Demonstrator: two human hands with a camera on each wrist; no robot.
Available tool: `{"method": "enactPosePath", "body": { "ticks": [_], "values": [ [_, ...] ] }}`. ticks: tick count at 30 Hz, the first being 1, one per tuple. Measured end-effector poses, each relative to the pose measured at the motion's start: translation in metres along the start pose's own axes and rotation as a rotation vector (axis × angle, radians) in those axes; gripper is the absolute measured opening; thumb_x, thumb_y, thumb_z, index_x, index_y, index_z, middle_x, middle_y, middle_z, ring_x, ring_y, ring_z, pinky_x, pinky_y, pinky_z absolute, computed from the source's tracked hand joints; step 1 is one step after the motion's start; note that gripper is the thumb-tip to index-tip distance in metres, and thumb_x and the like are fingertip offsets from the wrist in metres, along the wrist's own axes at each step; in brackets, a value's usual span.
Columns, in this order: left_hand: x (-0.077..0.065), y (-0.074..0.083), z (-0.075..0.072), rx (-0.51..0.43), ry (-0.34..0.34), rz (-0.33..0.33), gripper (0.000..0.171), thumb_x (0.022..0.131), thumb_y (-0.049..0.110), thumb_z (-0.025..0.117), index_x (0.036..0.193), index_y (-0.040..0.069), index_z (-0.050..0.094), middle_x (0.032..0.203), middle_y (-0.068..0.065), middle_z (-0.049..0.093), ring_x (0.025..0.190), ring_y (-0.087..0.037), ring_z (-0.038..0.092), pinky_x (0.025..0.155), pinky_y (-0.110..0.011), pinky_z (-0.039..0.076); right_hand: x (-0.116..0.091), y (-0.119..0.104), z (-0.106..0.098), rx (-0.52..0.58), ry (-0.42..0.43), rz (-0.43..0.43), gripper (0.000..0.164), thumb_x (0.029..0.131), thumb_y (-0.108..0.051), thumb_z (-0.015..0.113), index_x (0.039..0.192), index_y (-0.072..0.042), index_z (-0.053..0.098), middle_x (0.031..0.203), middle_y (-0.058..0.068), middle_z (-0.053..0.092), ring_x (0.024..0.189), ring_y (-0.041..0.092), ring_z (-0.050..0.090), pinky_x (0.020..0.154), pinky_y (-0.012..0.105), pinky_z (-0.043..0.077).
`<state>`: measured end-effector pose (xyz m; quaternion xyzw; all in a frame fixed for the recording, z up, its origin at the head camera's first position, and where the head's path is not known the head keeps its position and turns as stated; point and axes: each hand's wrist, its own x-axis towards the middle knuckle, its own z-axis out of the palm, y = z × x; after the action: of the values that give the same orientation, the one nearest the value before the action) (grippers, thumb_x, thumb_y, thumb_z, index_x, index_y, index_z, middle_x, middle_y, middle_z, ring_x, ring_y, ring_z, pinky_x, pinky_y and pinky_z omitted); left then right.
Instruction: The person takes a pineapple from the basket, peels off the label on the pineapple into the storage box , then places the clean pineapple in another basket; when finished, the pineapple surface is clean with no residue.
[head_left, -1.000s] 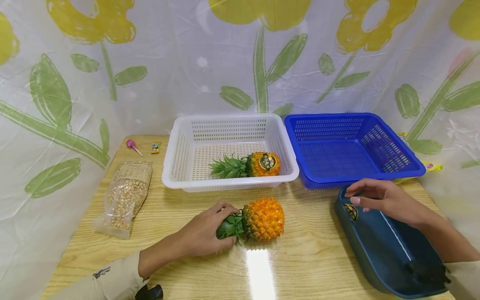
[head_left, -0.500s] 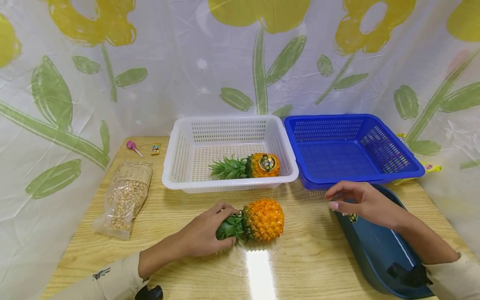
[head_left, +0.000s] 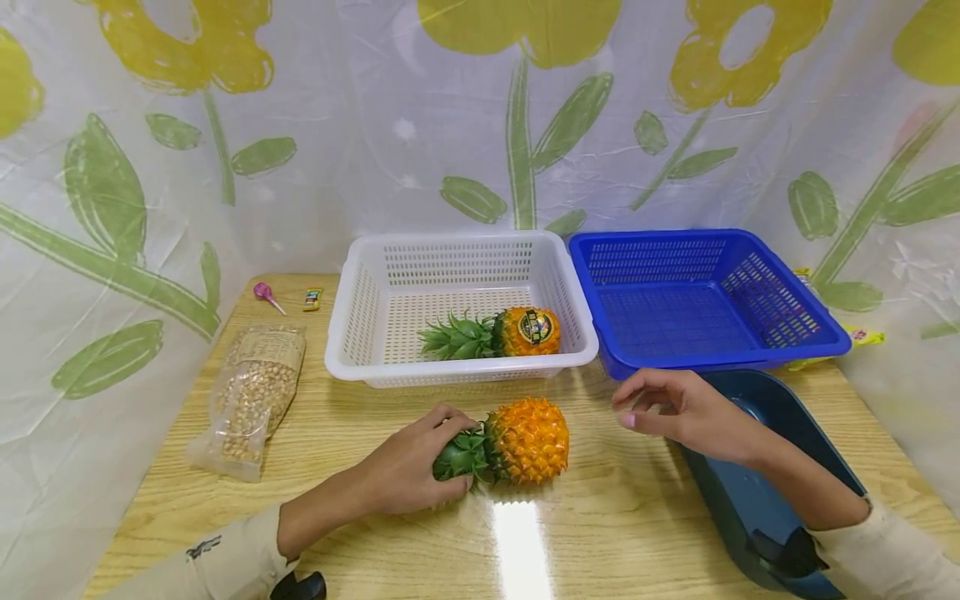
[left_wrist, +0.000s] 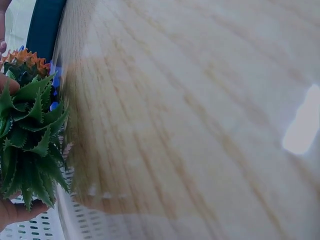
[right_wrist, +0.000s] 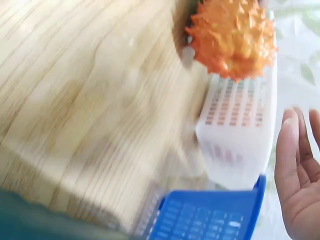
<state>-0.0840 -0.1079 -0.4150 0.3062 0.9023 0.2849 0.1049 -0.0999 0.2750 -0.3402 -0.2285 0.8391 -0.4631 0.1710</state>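
Note:
My left hand (head_left: 408, 460) holds a small orange pineapple (head_left: 529, 440) by its green leafy crown, thumb and fingers around the leaves. The fruit lies on its side on the table, body pointing right. Spiky leaves (left_wrist: 32, 135) fill the left of the left wrist view. My right hand (head_left: 686, 414) hovers with nothing in it, fingers loosely bent, right of the pineapple and overlapping the dark teal basin (head_left: 716, 492). In the right wrist view the pineapple's knobbly body (right_wrist: 232, 37) shows at the top, apart from the right hand (right_wrist: 300, 187).
Behind stand a white basket (head_left: 465, 373) with a second, labelled pineapple (head_left: 531, 332) inside and a blue basket (head_left: 667, 312). At the left lie a bag of kernels (head_left: 258, 392), a lollipop (head_left: 264, 292) and a small wrapped sweet (head_left: 312, 299). Yellow packets (head_left: 864, 336) show behind the blue basket.
My right hand has moved left from over the teal basin toward the pineapple; the basin's visible position shifts slightly left as well. The left hand and its pineapple have not moved.

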Motion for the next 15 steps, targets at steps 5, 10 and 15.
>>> {"method": "enactPosePath", "body": {
  "ticks": [5, 10, 15],
  "values": [
    [0.000, 0.000, 0.000, 0.007, 0.002, 0.000, 0.060, 0.090, 0.040, 0.069, 0.143, 0.021, 0.051, 0.135, 0.005, 0.049, 0.109, -0.012, 0.059, 0.082, -0.034, 0.050, 0.007, -0.006, 0.012, -0.002, 0.030, -0.024, 0.016, 0.098, -0.016, 0.066, 0.114, -0.016, 0.068, 0.109, 0.006, 0.069, 0.097, 0.017, 0.066, 0.077, 0.033, 0.056],
    [0.000, -0.001, 0.000, 0.004, -0.005, -0.001, 0.059, 0.090, 0.040, 0.069, 0.144, 0.022, 0.051, 0.135, 0.005, 0.048, 0.103, -0.011, 0.058, 0.077, -0.030, 0.047, 0.012, -0.011, 0.020, -0.005, 0.057, -0.047, 0.015, 0.097, -0.015, 0.067, 0.112, -0.016, 0.068, 0.107, 0.004, 0.069, 0.097, 0.017, 0.066, 0.079, 0.033, 0.055],
    [0.000, -0.001, 0.000, 0.004, -0.007, -0.002, 0.059, 0.090, 0.039, 0.069, 0.144, 0.023, 0.050, 0.136, 0.005, 0.048, 0.104, -0.011, 0.058, 0.077, -0.031, 0.047, 0.017, -0.012, 0.027, 0.004, 0.083, -0.021, 0.015, 0.096, -0.017, 0.069, 0.110, -0.015, 0.068, 0.107, 0.007, 0.070, 0.096, 0.017, 0.067, 0.078, 0.033, 0.056]
  ]
}}
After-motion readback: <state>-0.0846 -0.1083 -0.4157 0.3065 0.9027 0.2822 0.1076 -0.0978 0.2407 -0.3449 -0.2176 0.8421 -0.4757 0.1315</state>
